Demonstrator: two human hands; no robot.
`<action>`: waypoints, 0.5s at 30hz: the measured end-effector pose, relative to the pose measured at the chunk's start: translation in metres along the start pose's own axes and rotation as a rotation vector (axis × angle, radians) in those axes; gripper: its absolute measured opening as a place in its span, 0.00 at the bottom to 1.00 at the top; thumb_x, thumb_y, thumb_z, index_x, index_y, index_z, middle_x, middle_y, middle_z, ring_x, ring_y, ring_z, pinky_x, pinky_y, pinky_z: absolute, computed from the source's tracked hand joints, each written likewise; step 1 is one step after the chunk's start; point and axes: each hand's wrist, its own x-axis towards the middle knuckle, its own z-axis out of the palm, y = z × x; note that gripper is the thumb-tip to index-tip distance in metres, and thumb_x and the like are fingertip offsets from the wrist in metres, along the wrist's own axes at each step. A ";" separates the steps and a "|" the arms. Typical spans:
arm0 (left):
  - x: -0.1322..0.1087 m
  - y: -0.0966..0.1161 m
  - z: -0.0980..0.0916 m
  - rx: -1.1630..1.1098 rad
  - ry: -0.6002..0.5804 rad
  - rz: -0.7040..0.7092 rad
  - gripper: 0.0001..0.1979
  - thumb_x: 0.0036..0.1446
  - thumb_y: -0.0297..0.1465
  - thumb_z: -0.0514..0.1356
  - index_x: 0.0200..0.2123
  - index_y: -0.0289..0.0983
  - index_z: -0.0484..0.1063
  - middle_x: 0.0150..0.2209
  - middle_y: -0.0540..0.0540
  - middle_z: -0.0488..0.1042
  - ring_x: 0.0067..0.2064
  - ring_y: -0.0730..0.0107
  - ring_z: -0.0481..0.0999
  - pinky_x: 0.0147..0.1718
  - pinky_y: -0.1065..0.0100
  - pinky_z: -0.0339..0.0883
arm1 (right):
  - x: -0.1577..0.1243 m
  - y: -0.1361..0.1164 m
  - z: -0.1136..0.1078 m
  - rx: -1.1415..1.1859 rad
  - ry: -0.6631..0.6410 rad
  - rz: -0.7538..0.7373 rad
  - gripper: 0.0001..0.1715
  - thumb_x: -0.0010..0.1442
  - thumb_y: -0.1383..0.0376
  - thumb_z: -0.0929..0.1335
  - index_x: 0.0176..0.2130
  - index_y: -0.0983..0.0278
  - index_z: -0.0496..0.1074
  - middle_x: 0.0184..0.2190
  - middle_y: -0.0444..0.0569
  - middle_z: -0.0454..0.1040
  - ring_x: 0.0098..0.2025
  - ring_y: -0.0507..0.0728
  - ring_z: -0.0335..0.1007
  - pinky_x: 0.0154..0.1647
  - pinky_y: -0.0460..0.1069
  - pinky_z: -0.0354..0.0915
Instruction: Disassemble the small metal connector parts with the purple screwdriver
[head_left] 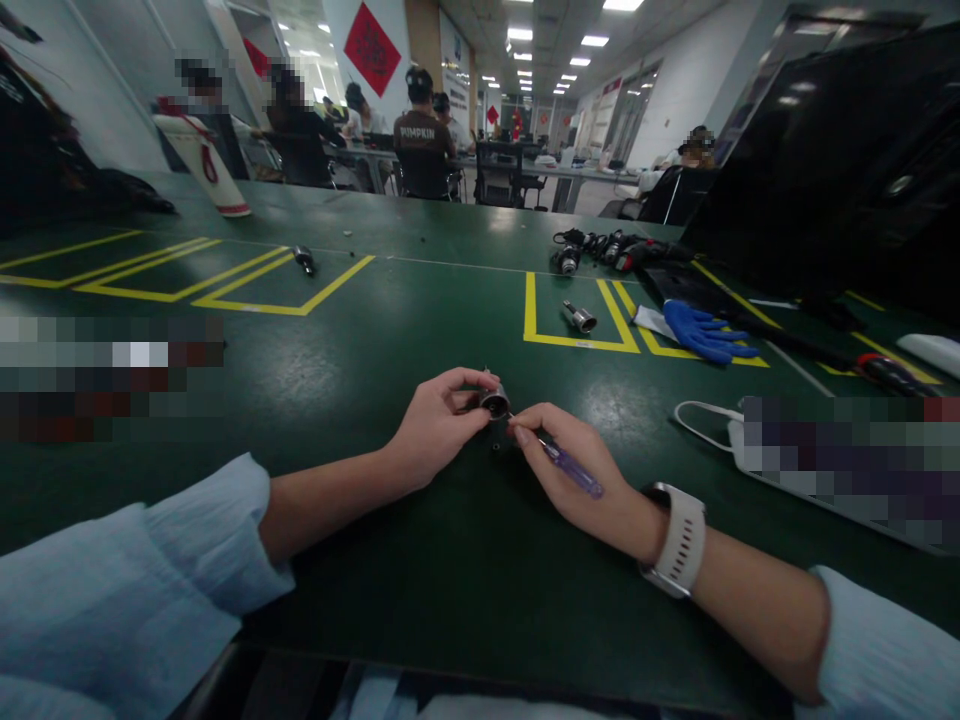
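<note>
Over the middle of the dark green table, my left hand (431,430) has its thumb and fingers closed around a small hollow metal cylinder (495,401), whose round opening faces me. My right hand (581,465) grips a small screwdriver (576,473) with a clear purple handle. Its shaft points left toward the cylinder, and the tip is too small to make out, so I cannot tell whether it touches. Just below the cylinder is a tiny dark piece, hard to identify. A white-strapped watch is on my right wrist.
Yellow tape marks areas on the table (450,320). A similar metal part (580,317) lies ahead right, beside a blue glove (701,328) and tangled dark cables with tools (622,250). A dark metal part (304,260) lies far left, near a cream container (202,165). People sit beyond.
</note>
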 end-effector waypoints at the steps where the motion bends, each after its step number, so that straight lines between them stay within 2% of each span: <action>1: 0.000 0.000 0.000 -0.004 0.000 -0.004 0.14 0.44 0.21 0.63 0.37 0.34 0.71 0.46 0.44 0.74 0.47 0.63 0.75 0.49 0.60 0.69 | 0.000 0.001 -0.001 0.022 0.006 0.025 0.06 0.63 0.69 0.61 0.38 0.62 0.67 0.33 0.47 0.71 0.34 0.52 0.68 0.36 0.48 0.65; 4: -0.001 0.000 0.000 -0.009 -0.001 -0.010 0.14 0.44 0.22 0.64 0.38 0.34 0.71 0.48 0.43 0.73 0.47 0.63 0.75 0.48 0.60 0.70 | 0.001 0.002 -0.001 0.068 0.004 0.068 0.07 0.64 0.67 0.61 0.38 0.62 0.68 0.33 0.46 0.72 0.33 0.52 0.69 0.35 0.47 0.65; 15: -0.001 -0.001 0.001 -0.007 0.014 -0.003 0.13 0.44 0.21 0.63 0.36 0.33 0.71 0.47 0.43 0.74 0.44 0.65 0.76 0.48 0.61 0.70 | 0.001 0.002 0.000 0.071 0.004 0.056 0.07 0.63 0.67 0.61 0.37 0.63 0.69 0.32 0.46 0.72 0.33 0.52 0.69 0.35 0.47 0.65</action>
